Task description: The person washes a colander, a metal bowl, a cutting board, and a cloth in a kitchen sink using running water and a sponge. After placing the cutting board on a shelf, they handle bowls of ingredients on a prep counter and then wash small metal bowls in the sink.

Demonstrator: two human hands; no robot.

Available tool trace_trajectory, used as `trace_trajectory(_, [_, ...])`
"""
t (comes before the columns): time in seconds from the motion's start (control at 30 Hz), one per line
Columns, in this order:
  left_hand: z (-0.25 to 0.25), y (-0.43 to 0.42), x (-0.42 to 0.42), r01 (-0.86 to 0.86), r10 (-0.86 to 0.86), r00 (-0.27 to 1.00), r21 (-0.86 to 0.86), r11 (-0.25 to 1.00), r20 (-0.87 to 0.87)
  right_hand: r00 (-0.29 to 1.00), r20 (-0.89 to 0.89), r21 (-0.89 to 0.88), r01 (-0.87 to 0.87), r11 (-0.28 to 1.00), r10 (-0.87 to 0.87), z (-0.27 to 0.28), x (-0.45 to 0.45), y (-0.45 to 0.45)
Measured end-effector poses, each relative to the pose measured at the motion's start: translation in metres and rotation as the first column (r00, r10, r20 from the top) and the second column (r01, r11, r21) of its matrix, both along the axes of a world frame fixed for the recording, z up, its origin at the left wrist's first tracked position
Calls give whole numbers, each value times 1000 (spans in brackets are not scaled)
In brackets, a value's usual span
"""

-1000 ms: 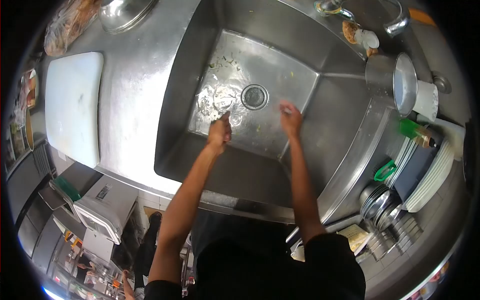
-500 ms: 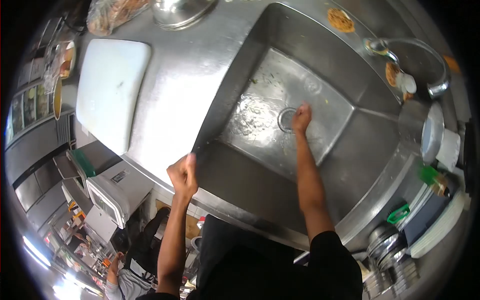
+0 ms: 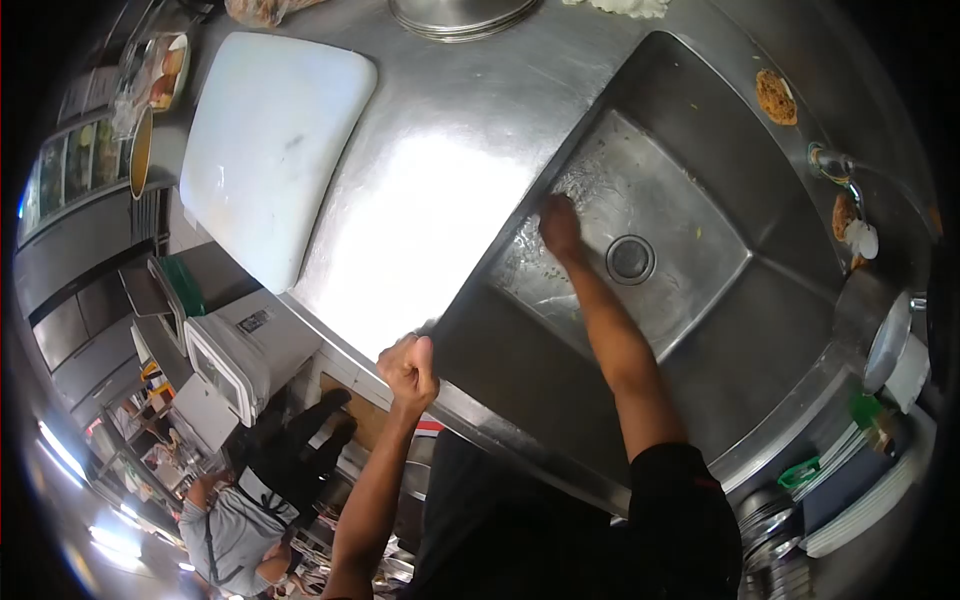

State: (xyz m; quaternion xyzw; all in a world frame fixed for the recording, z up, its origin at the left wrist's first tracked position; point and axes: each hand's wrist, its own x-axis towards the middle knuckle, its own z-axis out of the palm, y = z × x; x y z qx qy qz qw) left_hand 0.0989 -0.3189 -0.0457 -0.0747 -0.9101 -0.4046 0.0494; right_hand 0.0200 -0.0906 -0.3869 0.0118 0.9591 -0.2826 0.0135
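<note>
My right hand reaches down into the steel sink, by the left side of its bottom. Its fingers are curled and mostly hidden from above, so I cannot make out what they hold. Wet patches and small green scraps lie on the sink floor near it. To its right is the round drain. My left hand is closed in a fist, thumb uppermost, at the sink's front left corner beside the counter edge. Nothing shows in that fist.
A white cutting board lies on the steel counter at left. Metal lids sit at the back. The faucet and a brown scrubber are along the right. Another person is at lower left.
My right hand has moved left, from beside the drain to the left part of the sink floor. Less water shows there. The view has shifted; my left hand stays closed near the front edge.
</note>
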Motion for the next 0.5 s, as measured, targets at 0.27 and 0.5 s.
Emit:
trace_trajectory(0.27, [1,1,1,-19,19,1000,16,1000,-4,999,40,-487,51,872,-36,8,129,-121])
trace_trajectory(0.5, [2,8,-4,-232,186,944,150,961,271,873,488,-737,407,539,9,214,114,-76])
